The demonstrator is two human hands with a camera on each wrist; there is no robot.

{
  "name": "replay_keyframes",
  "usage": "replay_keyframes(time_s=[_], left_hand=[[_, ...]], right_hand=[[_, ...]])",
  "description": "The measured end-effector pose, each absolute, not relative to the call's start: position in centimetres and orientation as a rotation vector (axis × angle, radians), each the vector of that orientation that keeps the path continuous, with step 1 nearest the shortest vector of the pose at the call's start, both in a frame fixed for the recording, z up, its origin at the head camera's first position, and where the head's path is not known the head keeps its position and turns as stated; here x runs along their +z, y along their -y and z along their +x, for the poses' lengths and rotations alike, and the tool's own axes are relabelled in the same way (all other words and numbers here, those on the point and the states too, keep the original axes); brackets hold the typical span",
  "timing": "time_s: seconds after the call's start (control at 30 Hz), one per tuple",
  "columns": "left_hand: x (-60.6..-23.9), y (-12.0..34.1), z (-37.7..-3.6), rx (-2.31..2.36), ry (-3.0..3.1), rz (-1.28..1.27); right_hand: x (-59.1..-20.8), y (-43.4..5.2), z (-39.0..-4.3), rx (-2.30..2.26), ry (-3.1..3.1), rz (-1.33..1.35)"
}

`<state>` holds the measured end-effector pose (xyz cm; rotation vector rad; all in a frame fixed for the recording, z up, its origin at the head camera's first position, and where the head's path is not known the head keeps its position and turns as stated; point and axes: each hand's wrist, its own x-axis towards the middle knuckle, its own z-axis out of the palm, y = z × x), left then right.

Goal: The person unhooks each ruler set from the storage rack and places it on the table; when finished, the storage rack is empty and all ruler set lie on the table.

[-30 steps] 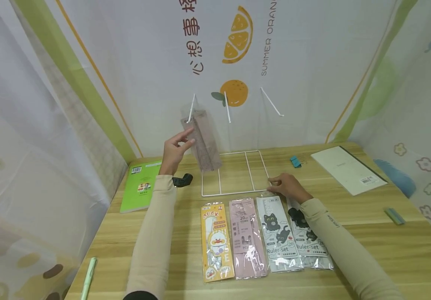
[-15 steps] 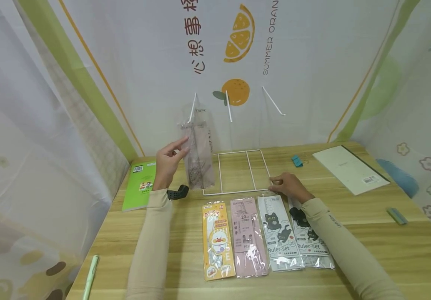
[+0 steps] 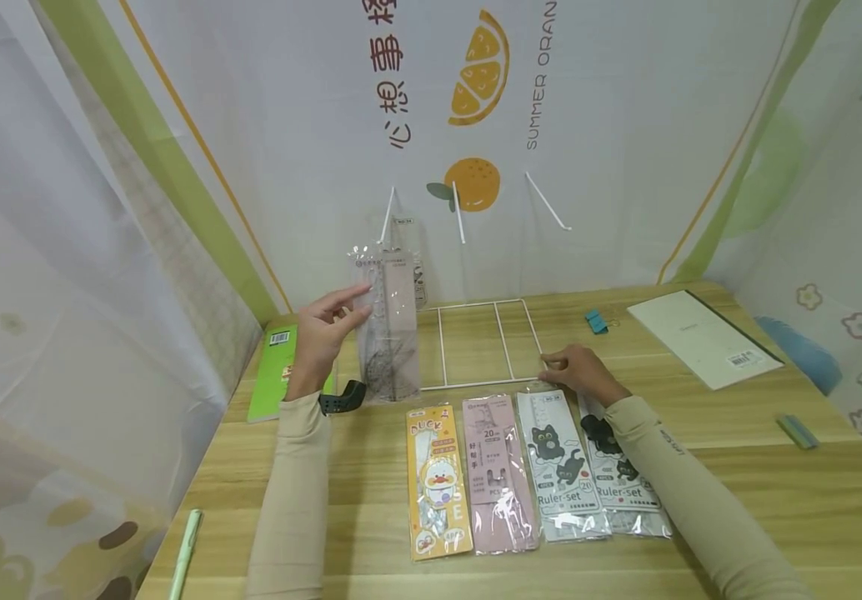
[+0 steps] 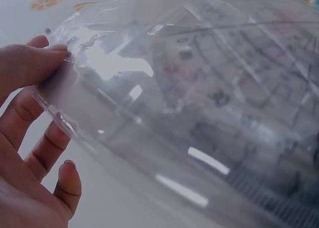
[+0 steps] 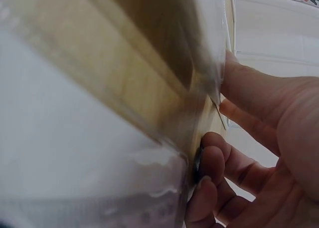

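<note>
A pale green pen [image 3: 183, 546] lies at the counter's [image 3: 776, 500] near left edge, and farther back a green book [image 3: 275, 371] rests flat by the curtain wall. Just right of the book, the left hand [image 3: 320, 337] is raised above the counter and pinches a clear ruler packet [image 3: 388, 321] by its upper left edge; in the left wrist view the thumb and fingers [image 4: 30, 73] close on the packet's [image 4: 199, 113] plastic margin while the lower fingers hang loosely curled. The packet hangs nearly upright, its lower end close to the counter, in front of the left corner of a white wire rack [image 3: 487, 342] whose three prongs rise against the wall.

Nearer the person, four ruler sets lie side by side: a yellow duck ruler set [image 3: 437, 479], a pink ruler set [image 3: 498, 471], a grey cat ruler set [image 3: 560, 462] and a second cat ruler set [image 3: 622, 483] partly under the right forearm. The right hand [image 3: 581, 373] rests at the rack's near right corner, fingers [image 5: 219, 173] curled at the top edge of a packet there.

Farther right lie a teal binder clip [image 3: 593, 321], a white booklet [image 3: 701, 337] and a small green eraser [image 3: 794, 431].
</note>
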<state>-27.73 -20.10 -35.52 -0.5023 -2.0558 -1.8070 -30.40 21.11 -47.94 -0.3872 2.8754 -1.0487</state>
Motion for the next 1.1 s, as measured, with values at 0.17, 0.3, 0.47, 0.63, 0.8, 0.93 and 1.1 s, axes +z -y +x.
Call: replay_keyframes(time_s=[0.17,0.3,0.47,0.63,0.8,0.93,1.1], left_hand=[[-35.2,20.1,-27.0,-1.88,1.972,-0.511],[-35.2,19.9,-26.7,-1.934,1.906,-0.535],[-35.1,19.8,-26.3,-1.939,1.871,-0.538],[-35.5,20.1,-25.0,-1.945,1.947,-0.483],[-37.1,21.1,-23.3,-1.976,2.142,-0.35],[-39.5,22.1,-22.1,-2.019,2.287,-0.194],[-43.1,23.2,-20.9,-2.019,2.459,0.07]], right_hand=[[-48.0,-21.1,-30.5,-1.035,-2.873,-0.378],[-48.1,-21.1,-30.6,-1.017,-2.878,-0.367],[-48.2,-21.1,-30.6,-1.022,-2.879,-0.365],[-48.3,-21.1,-30.7,-1.026,-2.868,-0.368],[-48.3,-21.1,-30.9,-1.009,-2.87,-0.352],[-48.2,-21.2,-30.9,-1.001,-2.872,-0.371],[-48.2,-21.2,-30.9,-1.001,-2.876,-0.381]])
